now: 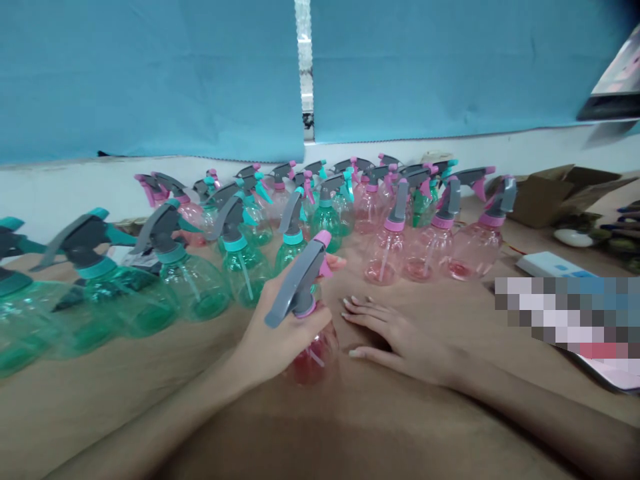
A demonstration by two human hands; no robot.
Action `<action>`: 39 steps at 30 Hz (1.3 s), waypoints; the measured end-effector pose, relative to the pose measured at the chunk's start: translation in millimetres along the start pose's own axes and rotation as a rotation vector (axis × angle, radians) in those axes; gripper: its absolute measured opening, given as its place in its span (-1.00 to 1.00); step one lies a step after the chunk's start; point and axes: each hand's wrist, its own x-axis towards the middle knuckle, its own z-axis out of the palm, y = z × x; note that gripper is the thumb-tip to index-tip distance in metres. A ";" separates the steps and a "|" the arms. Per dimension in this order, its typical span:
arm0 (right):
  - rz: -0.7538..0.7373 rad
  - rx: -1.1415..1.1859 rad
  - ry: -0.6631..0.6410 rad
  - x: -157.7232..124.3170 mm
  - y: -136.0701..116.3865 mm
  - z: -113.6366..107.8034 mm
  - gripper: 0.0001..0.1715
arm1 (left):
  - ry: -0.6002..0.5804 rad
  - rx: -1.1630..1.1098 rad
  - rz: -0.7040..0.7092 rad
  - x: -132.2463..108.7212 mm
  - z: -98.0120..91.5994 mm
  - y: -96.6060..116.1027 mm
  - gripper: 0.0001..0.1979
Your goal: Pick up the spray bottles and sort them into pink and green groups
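Observation:
My left hand (280, 320) is wrapped round the neck of a pink spray bottle (311, 363), which stands upright on the brown table (240, 433). Its grey sprayer head, with a pink nozzle and trigger, points away from me. Just to the right, my right hand (387, 330) rests on the tabletop, fingers stretched out and holding nothing. A green spray bottle (290, 250) is partly hidden behind my left hand. Beyond my right hand stand three pink spray bottles, the nearest pink one (385, 253) among them.
Several green spray bottles (195, 287) line the left side. More pink and green bottles (370, 207) crowd the back. At right are an open cardboard box (543, 200), a white rounded object (573, 238) and a blurred flat item (575, 320). Blue cloth (150, 80) hangs behind.

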 end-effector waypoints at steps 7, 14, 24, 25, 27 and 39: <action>0.000 -0.029 -0.015 0.5 1.4 0.8 -0.28 | -0.021 -0.070 0.019 -2.2 4.6 -5.4 -0.39; -0.015 -0.005 -0.001 0.3 1.0 0.7 -0.30 | -0.032 -0.203 0.040 -0.6 6.9 -5.4 -0.38; -0.021 0.020 0.012 -0.3 1.4 0.7 -0.31 | -0.027 -0.126 -0.002 -1.9 5.6 -3.6 -0.64; -0.019 0.017 0.010 -0.3 1.2 0.6 -0.31 | -0.026 -0.123 -0.003 -1.6 5.9 -3.4 -0.64; -0.010 0.008 0.004 -0.3 0.8 0.5 -0.30 | -0.027 -0.119 0.001 -0.8 6.2 -3.0 -0.65; -0.006 0.011 0.002 -0.1 0.4 -0.2 -0.30 | -0.017 -0.109 0.001 -1.4 5.1 -2.8 -0.75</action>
